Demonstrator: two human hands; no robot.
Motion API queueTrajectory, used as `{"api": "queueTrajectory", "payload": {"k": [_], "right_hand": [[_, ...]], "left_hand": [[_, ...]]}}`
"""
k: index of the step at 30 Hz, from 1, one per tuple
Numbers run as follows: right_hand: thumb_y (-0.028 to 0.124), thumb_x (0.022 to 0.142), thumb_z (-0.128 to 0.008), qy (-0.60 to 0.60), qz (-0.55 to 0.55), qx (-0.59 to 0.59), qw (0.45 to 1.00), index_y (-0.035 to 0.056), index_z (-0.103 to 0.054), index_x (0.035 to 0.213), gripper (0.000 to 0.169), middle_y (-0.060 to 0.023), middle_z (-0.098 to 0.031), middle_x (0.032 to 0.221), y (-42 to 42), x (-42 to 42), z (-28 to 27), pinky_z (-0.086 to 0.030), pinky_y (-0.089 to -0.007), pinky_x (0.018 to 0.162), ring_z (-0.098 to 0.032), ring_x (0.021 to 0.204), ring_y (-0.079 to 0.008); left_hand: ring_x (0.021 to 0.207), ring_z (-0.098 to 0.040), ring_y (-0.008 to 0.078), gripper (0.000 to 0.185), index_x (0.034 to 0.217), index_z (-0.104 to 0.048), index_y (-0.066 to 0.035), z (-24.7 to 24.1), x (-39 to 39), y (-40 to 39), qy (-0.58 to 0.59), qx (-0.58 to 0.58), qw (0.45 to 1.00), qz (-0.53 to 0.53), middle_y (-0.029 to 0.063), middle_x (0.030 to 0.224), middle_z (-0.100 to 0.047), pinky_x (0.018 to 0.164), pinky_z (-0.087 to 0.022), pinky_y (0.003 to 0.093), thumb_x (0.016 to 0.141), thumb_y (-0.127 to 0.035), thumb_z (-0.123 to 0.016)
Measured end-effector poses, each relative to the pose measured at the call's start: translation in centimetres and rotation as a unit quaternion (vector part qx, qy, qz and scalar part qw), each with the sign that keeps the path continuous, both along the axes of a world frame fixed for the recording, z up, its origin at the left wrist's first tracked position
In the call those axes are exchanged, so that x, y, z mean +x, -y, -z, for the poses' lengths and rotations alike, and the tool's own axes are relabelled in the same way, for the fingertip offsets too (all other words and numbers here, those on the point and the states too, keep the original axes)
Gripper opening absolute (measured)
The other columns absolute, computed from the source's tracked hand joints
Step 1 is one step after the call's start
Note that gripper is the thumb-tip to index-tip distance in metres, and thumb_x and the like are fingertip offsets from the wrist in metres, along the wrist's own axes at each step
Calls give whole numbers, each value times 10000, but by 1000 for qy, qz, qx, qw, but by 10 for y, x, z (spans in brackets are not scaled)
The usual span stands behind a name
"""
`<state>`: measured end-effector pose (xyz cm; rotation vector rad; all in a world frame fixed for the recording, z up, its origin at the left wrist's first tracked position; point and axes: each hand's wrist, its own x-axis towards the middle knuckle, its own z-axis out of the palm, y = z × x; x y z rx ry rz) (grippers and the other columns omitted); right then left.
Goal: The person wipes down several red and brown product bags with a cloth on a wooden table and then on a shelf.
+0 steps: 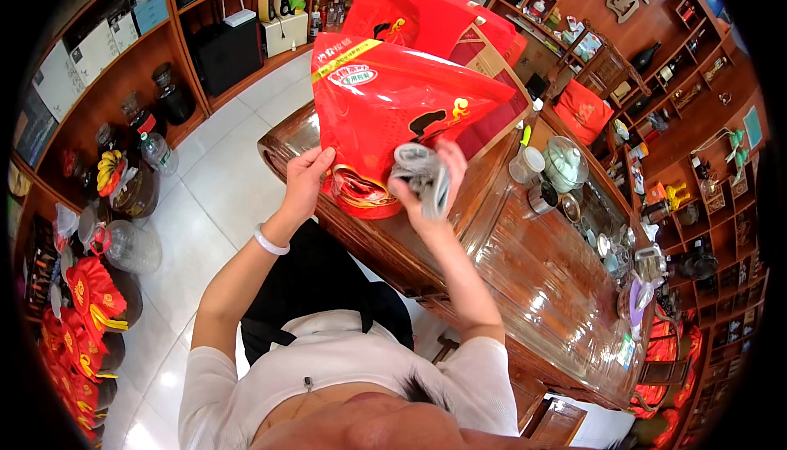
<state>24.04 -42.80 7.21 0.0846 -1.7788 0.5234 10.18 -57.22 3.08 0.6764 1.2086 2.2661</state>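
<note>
With thumb and fingers, my left hand pinches the lower left edge of a large glossy red plastic pouch, held up over the end of a polished wooden table. The pouch bears a yellow strip, a dark figure and writing. In front of its lower right part, my right hand is closed around a grey-and-white rolled bundle, blurred, perhaps folded paper or plastic. Whether the right fingers also touch the pouch is hard to tell. Behind stand another red pouch and a red box or bag.
A brown-and-maroon carton panel leans behind the pouch. Along the table's far side are a clear plastic cup, a lidded glass bowl and tea ware. Wooden shelves with jars line the left; red-covered jars stand on the tiled floor.
</note>
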Motion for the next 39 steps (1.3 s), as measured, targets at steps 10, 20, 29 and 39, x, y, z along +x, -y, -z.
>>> {"api": "queueTrajectory", "payload": {"k": [10, 20, 29, 39], "right_hand": [[11, 701, -651, 143, 11, 2, 990, 41, -522, 1037, 362, -160, -487, 1017, -9, 37, 33, -419, -375, 808, -520, 867, -319], [-8, 651, -610, 65, 6, 126, 990, 87, -566, 1043, 406, -157, -564, 978, -4, -24, -61, -495, -394, 717, -560, 900, -327], [35, 581, -688, 18, 1, 141, 990, 110, -616, 997, 429, -165, -563, 992, 8, -34, -83, -507, -363, 689, -586, 870, -313], [43, 569, -626, 258, -37, 285, 923, 146, -605, 991, 436, -86, -557, 1043, 55, -51, -77, -493, -361, 600, -551, 842, -288]], "left_hand": [[742, -550, 73, 237, 1014, -602, 26, 15, -2, -6, 5, -9, 1000, 25, 22, 859, -622, 704, -443, 224, 893, -170, -543], [773, -565, 71, 227, 1003, -625, 29, 30, -2, -2, 28, -7, 998, 47, 32, 875, -639, 717, -443, 223, 896, -150, -534], [828, -563, 85, 254, 1036, -600, 61, 21, 2, 0, 17, 16, 999, 46, 47, 946, -630, 755, -442, 226, 902, -139, -518], [764, -592, 109, 156, 935, -626, 14, 38, 3, 1, 101, 81, 991, 31, 51, 872, -627, 688, -487, 245, 859, -78, -526]]}}
